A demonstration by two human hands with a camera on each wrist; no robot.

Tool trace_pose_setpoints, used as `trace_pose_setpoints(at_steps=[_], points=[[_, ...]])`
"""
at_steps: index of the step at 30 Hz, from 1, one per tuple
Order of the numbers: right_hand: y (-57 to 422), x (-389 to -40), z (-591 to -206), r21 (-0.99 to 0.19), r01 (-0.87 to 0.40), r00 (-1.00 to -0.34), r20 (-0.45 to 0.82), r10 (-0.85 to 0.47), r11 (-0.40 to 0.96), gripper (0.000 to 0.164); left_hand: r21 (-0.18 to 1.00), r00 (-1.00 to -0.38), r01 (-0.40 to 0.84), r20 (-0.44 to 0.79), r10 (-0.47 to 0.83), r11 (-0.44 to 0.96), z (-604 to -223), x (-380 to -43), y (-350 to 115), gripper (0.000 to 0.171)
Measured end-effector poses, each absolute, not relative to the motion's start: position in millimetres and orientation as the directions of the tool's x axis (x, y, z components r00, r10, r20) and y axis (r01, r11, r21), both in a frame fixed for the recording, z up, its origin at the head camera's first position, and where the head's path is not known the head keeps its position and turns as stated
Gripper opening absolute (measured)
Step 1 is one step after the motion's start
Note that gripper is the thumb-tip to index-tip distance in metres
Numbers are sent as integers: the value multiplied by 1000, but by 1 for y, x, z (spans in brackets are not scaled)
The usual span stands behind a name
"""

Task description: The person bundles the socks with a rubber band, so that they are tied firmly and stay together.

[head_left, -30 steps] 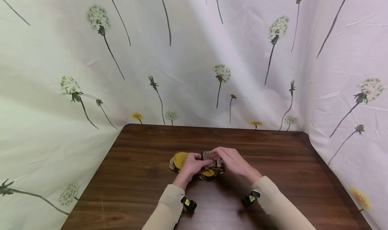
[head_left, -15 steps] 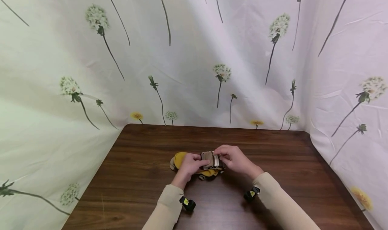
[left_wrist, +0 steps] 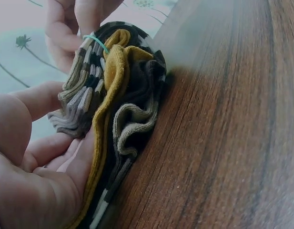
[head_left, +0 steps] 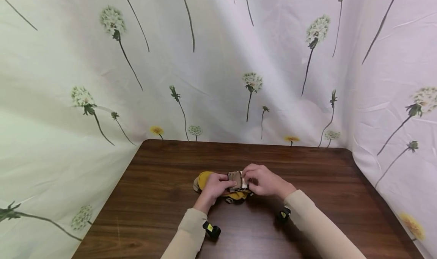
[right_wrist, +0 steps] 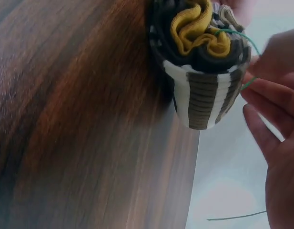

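A bundle of socks (head_left: pixel 203 178), mustard yellow and brown-and-white striped, lies on the wooden table (head_left: pixel 164 164) near its middle. My left hand (head_left: pixel 214 187) grips the bundle from the near left, fingers curled round the folded socks (left_wrist: pixel 113 95). My right hand (head_left: pixel 263 181) is curled at the striped cuff (head_left: pixel 235 178) on the bundle's right end. Its fingertips pinch a thin green band (right_wrist: pixel 237 34) that runs over the socks (right_wrist: pixel 199 71). The same green band (left_wrist: pixel 96 43) shows in the left wrist view, just below the right hand's fingers (left_wrist: pixel 73 24).
A white cloth printed with dandelions (head_left: pixel 249 80) hangs behind the table and on both sides. The table's far edge (head_left: pixel 246 142) meets the cloth. Dark wrist-camera mounts (head_left: pixel 212 229) sit under both beige sleeves.
My right hand has drawn in against the bundle and its fingers have curled at the striped cuff. The cuff now stands more upright. My left hand has stayed on the socks.
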State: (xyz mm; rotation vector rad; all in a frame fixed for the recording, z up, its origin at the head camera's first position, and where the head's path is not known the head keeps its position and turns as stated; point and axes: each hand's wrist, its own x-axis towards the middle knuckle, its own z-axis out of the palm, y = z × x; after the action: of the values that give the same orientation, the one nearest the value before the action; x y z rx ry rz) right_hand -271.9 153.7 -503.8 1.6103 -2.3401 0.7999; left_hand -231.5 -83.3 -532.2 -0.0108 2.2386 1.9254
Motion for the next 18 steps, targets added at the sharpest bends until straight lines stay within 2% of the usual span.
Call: trace_pose_setpoints(at_steps=[8, 10, 14, 18], points=[[153, -276, -499, -367, -928, -259, 504, -824, 67, 18, 977, -982, -130, -150, 114, 169, -533, -232, -84, 23], [152, -275, -498, -370, -928, -242, 521, -819, 39, 21, 977, -982, -132, -152, 113, 165, -533, -232, -84, 22], [150, -271, -496, -381, -924, -247, 530, -811, 33, 27, 982, -980, -142, -158, 123, 127, -534, -231, -83, 19], [150, -265, -494, -439, -896, -298, 490, -819, 64, 33, 984, -976, -158, -169, 135, 87, -535, -231, -84, 17]])
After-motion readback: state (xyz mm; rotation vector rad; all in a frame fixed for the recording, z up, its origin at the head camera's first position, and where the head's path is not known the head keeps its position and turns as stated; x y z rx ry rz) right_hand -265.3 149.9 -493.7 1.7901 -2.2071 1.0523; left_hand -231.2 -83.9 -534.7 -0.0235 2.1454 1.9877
